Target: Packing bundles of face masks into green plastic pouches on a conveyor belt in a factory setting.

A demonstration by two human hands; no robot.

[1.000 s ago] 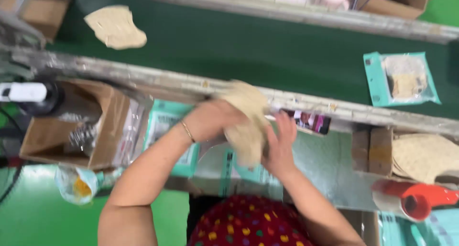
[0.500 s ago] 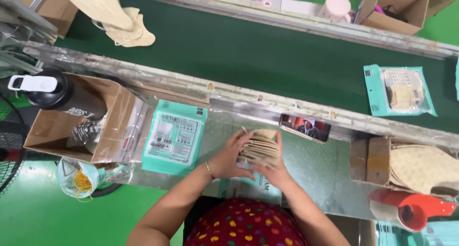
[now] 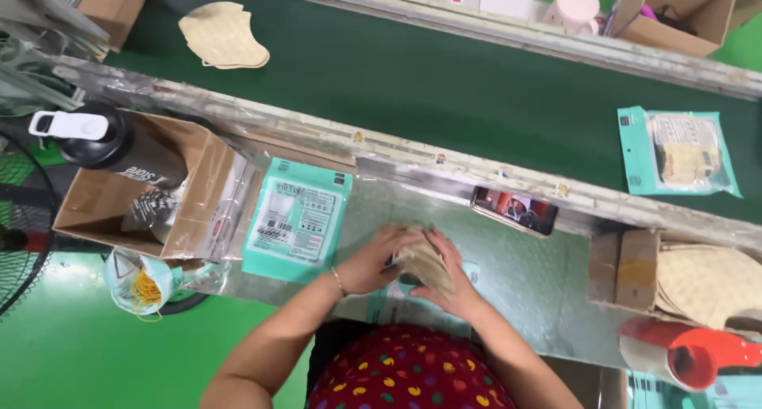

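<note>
fan [image 3: 20, 226]: black wire grille at the far left edge, way left of the stack, down over the green floor.
bottle [image 3: 103, 143]: black with a white cap, lying across the top of the box, well left of the stack.
box [image 3: 198, 194]: open brown cardboard, left of the stack, some clear film stuff inside.
bag [image 3: 139, 282]: small clear one with yellow rubber bands in it, hanging below the box, left of the stack.
pouch [image 3: 298, 218]: teal packet with a white label, flat on the counter [image 3: 540, 290], just left of the stack.
left hand [image 3: 373, 260]: fingers curled onto the left side of the stack, gripping it.
stack [image 3: 425, 260]: beige masks squeezed together, sitting low on the counter right in front of the person, pinched between both hands.
right hand [image 3: 452, 278]: wrapped over the right side of the stack, holding it too.
phone [image 3: 516, 210]: lying flat, screen lit, just up and right of the stack.
belt [image 3: 444, 83]: dark green conveyor beyond the stack, one loose beige mask [image 3: 224, 34] on it far up-left, a filled teal packet [image 3: 675, 151] on it far right.
</note>
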